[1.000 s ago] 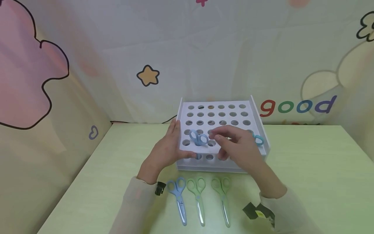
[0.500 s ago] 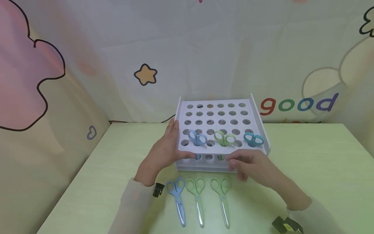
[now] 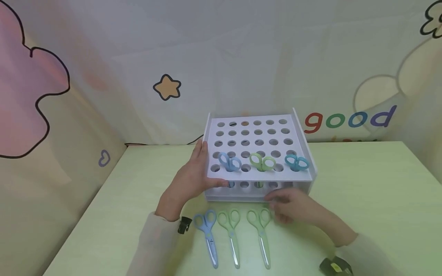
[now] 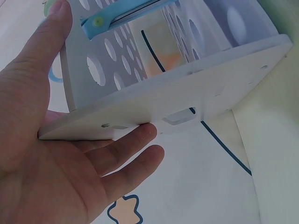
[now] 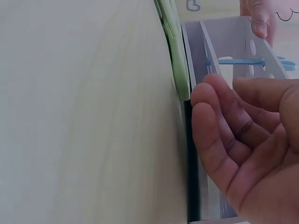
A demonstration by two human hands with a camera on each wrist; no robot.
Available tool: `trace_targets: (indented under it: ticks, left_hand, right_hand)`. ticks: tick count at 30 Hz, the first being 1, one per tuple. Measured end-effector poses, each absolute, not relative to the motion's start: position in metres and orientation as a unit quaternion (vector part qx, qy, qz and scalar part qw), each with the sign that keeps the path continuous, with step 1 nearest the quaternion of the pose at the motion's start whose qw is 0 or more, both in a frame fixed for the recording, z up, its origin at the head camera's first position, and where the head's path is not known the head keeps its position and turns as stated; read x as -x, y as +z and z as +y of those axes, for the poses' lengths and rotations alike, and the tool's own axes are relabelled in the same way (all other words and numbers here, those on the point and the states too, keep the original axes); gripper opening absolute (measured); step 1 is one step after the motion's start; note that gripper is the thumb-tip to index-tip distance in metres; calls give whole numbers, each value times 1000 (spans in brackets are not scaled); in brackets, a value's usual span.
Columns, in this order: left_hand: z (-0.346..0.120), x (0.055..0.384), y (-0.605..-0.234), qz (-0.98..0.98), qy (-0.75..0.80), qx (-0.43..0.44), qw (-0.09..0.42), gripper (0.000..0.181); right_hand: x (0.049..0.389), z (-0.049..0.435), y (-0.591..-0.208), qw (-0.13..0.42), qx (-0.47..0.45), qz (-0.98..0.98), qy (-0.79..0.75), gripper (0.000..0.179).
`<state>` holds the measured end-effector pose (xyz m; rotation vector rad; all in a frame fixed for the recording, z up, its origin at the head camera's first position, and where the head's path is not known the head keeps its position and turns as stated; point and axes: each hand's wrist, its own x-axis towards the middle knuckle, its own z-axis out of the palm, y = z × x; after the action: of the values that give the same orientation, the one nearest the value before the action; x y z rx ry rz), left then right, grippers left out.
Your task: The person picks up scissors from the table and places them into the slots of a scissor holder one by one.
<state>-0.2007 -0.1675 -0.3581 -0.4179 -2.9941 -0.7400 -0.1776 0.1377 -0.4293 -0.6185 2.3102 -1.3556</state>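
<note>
My left hand [image 3: 191, 174] grips the left side of a white rack [image 3: 255, 176] with rows of round holes, thumb at the front edge, fingers along the outer side panel. Light blue scissors [image 3: 229, 164], green scissors [image 3: 261, 163] and teal scissors [image 3: 296, 164] hang through its front row, handles up. My right hand [image 3: 297, 207], holding nothing, has its fingers loosely bent before the rack's lower front edge. It is close to the right one of two green scissors [image 3: 261, 230] lying on the table; blue scissors [image 3: 208, 229] lie to their left, all with handles toward the rack.
The pale green-yellow table [image 3: 359, 191] extends to both sides of the rack. Behind stands a printed cloth backdrop [image 3: 228, 69] with a star and the word "good". A dark cord [image 3: 136, 144] runs along the table's back edge.
My right hand has drawn back from above the rack's front row, down to the table before it. The green scissors there now show fully. My left hand keeps its hold.
</note>
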Motion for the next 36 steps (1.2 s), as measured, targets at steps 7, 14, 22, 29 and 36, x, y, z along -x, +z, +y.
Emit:
trace_targets:
  ticks: [7,14,22,29,36]
  left_hand:
    - [-168,200,-357,-961,-241,133,13,133]
    - [-168,200,-356,-962,-244,125,4,134]
    - [-167,199,-355,-960,-246,131,10,133]
    - [-167,200,-355,-960,-247,130,10,133]
    - [-167,200,-356,-959,-248,133,13,133]
  right_hand:
    - [174,136,-431,224,249,836,-435,43]
    - [170,133,-433,222,255,855,-394,49]
    - [169,133,-434,194,285,862,-373,32]
    - [164,130,-431,173,314,875,-327,36]
    - [160,128,-432,168,332,884,-285,37]
